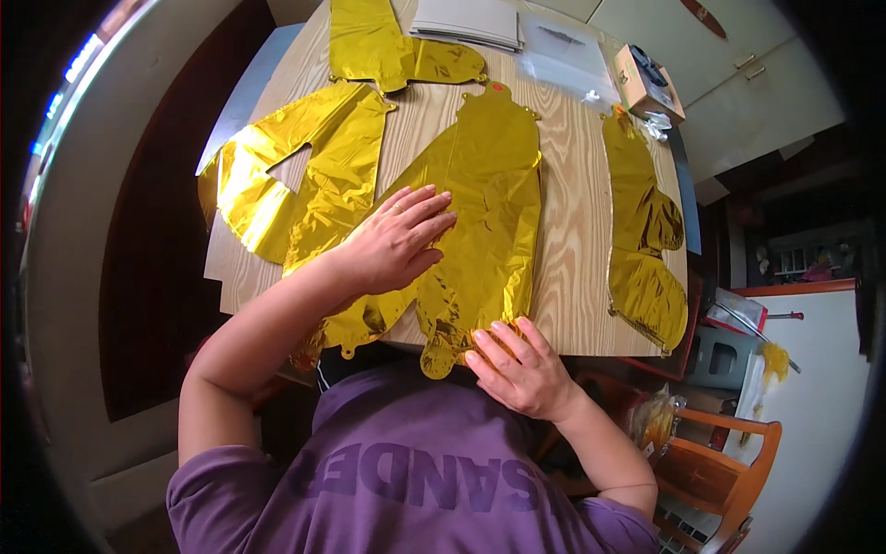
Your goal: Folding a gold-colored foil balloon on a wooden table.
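A flat gold foil balloon (494,185) lies in the middle of the wooden table, its crinkled near end reaching over the front edge. My left hand (406,235) rests on its left side, palm down with the fingers stretched out. At the near end, my right hand (521,369) lies with extended fingers on the foil by the table edge; its thumb is hidden. To the left is another gold foil balloon (346,175) with a notch-like opening, glaring in the light. Where these two meet under my left forearm, their outlines are hard to separate.
Another gold foil balloon (369,46) lies at the far left, and one more, a long foil balloon (637,222), along the right edge. At the back are grey sheets (466,20), a clear plastic bag (563,55) and a wooden box (651,88). A wooden chair (711,466) stands lower right.
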Demonstrator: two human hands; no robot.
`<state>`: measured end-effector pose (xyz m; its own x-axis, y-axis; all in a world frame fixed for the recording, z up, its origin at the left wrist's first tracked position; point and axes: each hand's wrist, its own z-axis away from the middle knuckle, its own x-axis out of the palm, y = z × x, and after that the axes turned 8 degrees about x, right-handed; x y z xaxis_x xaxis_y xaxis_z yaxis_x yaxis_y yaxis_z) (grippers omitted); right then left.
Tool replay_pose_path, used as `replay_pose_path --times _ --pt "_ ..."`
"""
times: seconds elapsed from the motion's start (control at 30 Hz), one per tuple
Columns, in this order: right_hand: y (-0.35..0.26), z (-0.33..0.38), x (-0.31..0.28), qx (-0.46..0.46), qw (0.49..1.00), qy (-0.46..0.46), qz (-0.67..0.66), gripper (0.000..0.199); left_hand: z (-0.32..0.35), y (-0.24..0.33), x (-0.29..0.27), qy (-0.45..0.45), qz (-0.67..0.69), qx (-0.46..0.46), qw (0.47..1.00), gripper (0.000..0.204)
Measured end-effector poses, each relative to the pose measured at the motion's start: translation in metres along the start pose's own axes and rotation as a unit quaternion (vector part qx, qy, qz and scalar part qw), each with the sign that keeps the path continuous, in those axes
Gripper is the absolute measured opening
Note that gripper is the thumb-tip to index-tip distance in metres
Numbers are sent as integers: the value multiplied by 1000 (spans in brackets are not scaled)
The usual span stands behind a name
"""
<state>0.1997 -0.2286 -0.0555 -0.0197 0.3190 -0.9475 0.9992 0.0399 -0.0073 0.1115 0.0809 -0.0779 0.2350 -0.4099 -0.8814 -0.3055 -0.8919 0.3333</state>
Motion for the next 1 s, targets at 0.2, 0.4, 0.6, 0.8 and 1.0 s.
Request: replay_pose_path --times 0.2,0.4,0.6,0.8,1.0 --pt "-4 10 7 17 1000 -11 4 34 0 2 -1 -12 -11 -1 1000 58" --pt "-2 16 10 16 1000 27 -3 31 -1 3 -1 -18 -24 1 1000 65" --pt "-1 12 6 23 998 48 -43 27 -1 2 -1 -17 -25 2 1000 67" --pt "-1 12 6 24 997 41 -66 26 -3 3 -2 -15 -23 4 1000 65" --pt "5 8 -10 61 977 29 -202 38 -2 4 -4 -14 -23 0 1000 64"
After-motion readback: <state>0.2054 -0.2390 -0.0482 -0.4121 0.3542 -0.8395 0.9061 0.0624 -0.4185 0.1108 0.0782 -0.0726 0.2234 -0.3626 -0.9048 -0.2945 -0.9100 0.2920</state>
